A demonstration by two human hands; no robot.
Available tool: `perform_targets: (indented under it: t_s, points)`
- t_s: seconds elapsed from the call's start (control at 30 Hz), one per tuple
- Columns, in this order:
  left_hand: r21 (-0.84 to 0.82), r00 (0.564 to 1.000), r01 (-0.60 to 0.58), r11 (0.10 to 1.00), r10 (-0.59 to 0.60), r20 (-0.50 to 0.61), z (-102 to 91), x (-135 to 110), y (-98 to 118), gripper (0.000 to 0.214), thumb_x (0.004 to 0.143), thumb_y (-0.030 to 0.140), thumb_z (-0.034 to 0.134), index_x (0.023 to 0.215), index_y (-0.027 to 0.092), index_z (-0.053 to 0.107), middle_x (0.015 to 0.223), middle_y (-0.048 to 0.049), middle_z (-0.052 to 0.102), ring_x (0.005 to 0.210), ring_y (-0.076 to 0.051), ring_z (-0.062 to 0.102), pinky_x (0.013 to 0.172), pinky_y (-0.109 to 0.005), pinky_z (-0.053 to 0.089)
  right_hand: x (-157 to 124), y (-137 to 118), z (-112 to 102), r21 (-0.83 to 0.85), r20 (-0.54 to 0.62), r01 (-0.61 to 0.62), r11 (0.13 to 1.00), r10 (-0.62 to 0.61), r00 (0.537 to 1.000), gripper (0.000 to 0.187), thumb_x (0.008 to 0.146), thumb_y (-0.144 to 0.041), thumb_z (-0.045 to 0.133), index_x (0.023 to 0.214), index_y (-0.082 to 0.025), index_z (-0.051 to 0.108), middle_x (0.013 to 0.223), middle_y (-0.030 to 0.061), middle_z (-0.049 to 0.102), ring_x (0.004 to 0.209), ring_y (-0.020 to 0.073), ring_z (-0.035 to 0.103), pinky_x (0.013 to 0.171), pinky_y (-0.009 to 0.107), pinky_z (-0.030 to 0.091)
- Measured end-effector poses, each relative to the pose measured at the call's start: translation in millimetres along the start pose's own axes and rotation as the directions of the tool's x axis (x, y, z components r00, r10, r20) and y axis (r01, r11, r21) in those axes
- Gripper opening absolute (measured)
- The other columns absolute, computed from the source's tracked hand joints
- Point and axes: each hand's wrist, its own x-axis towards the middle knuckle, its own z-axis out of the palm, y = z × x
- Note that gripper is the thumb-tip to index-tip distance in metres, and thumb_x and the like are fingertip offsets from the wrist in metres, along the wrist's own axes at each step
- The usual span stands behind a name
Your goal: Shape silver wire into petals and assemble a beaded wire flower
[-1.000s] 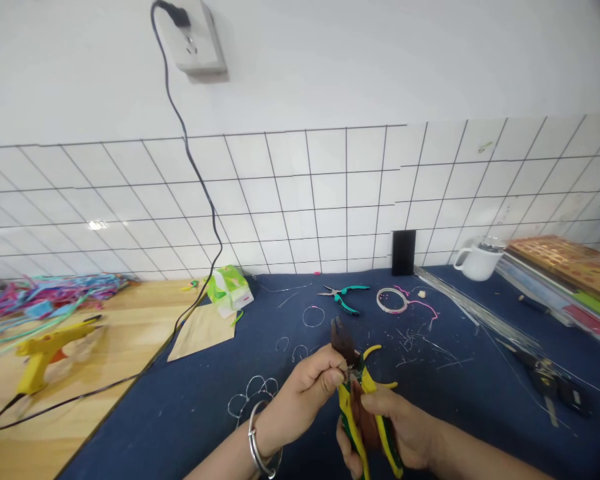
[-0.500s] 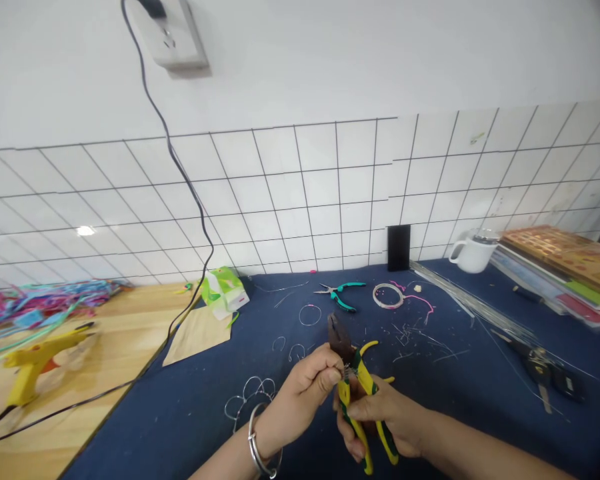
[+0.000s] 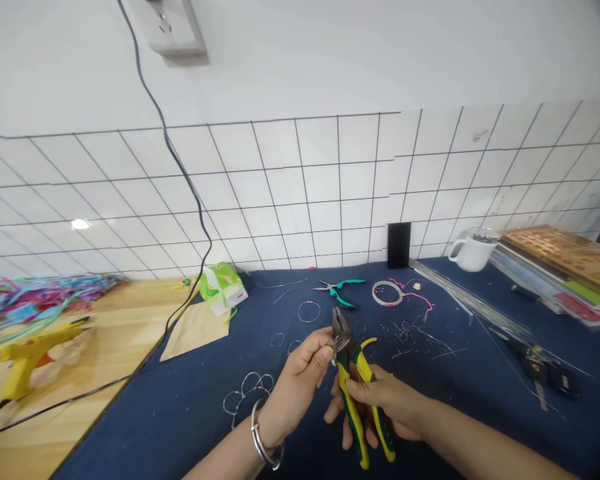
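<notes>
My right hand (image 3: pixel 393 403) grips a pair of combination pliers (image 3: pixel 349 407) with yellow and green handles, the dark jaws pointing away from me. The handles stand somewhat apart. My left hand (image 3: pixel 305 367) pinches a small piece of silvery wire (image 3: pixel 341 343) against the side of the pliers' head; its exact shape is partly hidden by the fingers. On the blue cloth left of my left wrist lies a wire shape with several loops (image 3: pixel 250 387). A single wire ring (image 3: pixel 309 311) rests beyond my hands, near teal-handled needle-nose pliers (image 3: pixel 338 292).
A coil of wire (image 3: pixel 387 293) with pink string, wire scraps (image 3: pixel 410 333), long straight wires (image 3: pixel 460 293) and keys (image 3: pixel 535 367) lie to the right. Behind them stand a white mug (image 3: pixel 473 255) and stacked books (image 3: pixel 565 267). A yellow glue gun (image 3: pixel 33 353) lies left.
My left hand and the wire have moved up from between the handles to beside the pliers' head. My right hand's lower fingers have loosened and spread. The view has shifted slightly.
</notes>
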Motion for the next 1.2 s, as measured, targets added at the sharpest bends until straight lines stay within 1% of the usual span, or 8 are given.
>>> perform_targets:
  t_s: [0.07,0.17,0.3,0.47,0.77,1.0,1.1,1.2]
  points:
    - [0.014,0.998,0.024,1.0,-0.024,-0.057,-1.6,2,0,0.022,0.087,0.036,0.043,0.094,0.016,0.051,0.059,0.0055,0.035,0.049,-0.007,0.029,0.047,-0.019,0.026,-1,-3,-2,0.001,-0.058,0.012,1.0,-0.012,0.998,0.038,0.081,-0.045,0.05,0.106,-0.017,0.043,0.096,0.0114,0.06,0.069,0.0189,0.063,0.044,0.022,0.045]
    - [-0.01,0.996,0.034,0.999,-0.034,-0.078,-4.0,4,0,0.025,0.087,0.038,0.041,0.085,0.015,0.051,0.056,0.0058,0.035,0.048,-0.007,0.026,0.046,-0.019,0.023,-3,-11,-5,-0.078,-0.175,0.073,0.994,-0.086,0.981,0.042,0.076,-0.04,0.059,0.109,-0.017,0.046,0.101,0.0102,0.056,0.089,0.0218,0.057,0.06,0.031,0.051]
    - [0.024,0.995,0.003,1.0,-0.001,-0.097,-6.6,4,0,0.026,0.087,0.037,0.039,0.074,0.016,0.046,0.062,0.0042,0.042,0.05,-0.007,0.029,0.047,-0.019,0.024,-7,-20,-4,-0.255,-0.259,0.081,0.963,-0.149,0.954,0.041,0.073,-0.038,0.064,0.108,-0.02,0.051,0.106,0.0063,0.053,0.101,0.0203,0.049,0.078,0.036,0.047]
    - [0.231,0.987,-0.069,0.97,0.1,-0.127,-12.9,3,9,0.027,0.088,0.031,0.037,0.067,0.016,0.044,0.061,0.0043,0.039,0.055,-0.009,0.035,0.055,-0.02,0.029,-7,-22,-2,-0.386,-0.257,0.082,0.919,-0.193,0.947,0.048,0.074,-0.04,0.062,0.114,-0.02,0.047,0.109,0.0053,0.051,0.101,0.0208,0.047,0.087,0.04,0.04]
    - [0.44,0.987,-0.122,0.89,0.156,-0.04,-19.2,2,18,0.027,0.088,0.029,0.036,0.064,0.017,0.043,0.06,0.0033,0.041,0.058,-0.01,0.039,0.057,-0.021,0.031,-3,-19,-1,-0.746,-0.199,0.116,0.656,-0.385,0.901,0.056,0.08,-0.033,0.052,0.13,-0.02,0.03,0.123,0.0089,0.044,0.113,0.024,0.041,0.098,0.043,0.028]
    - [0.452,0.973,-0.204,0.868,0.229,-0.001,-19.1,3,4,0.023,0.088,0.025,0.034,0.069,0.017,0.045,0.062,0.0025,0.044,0.059,-0.011,0.042,0.057,-0.021,0.032,-4,-17,-10,-0.954,-0.242,-0.064,0.293,-0.627,0.74,0.06,0.079,-0.028,0.052,0.133,-0.025,0.026,0.13,0.0084,0.033,0.122,0.0242,0.029,0.103,0.045,0.023]
    - [0.465,0.964,-0.241,0.852,0.265,0.015,-18.8,3,1,0.023,0.088,0.026,0.034,0.07,0.017,0.046,0.064,0.002,0.045,0.059,-0.011,0.042,0.058,-0.022,0.032,-6,-20,-10,-0.964,-0.228,-0.077,0.256,-0.642,0.732,0.061,0.078,-0.026,0.051,0.134,-0.026,0.025,0.131,0.0086,0.032,0.123,0.0239,0.028,0.103,0.044,0.024]
    - [0.472,0.965,-0.237,0.849,0.261,0.016,-17.9,3,3,0.023,0.088,0.027,0.035,0.07,0.018,0.046,0.063,0.0023,0.044,0.058,-0.011,0.041,0.057,-0.021,0.032,-9,-22,-10,-0.946,-0.231,-0.023,0.323,-0.623,0.748,0.059,0.079,-0.027,0.051,0.132,-0.025,0.027,0.13,0.0085,0.034,0.122,0.0243,0.03,0.103,0.045,0.023]
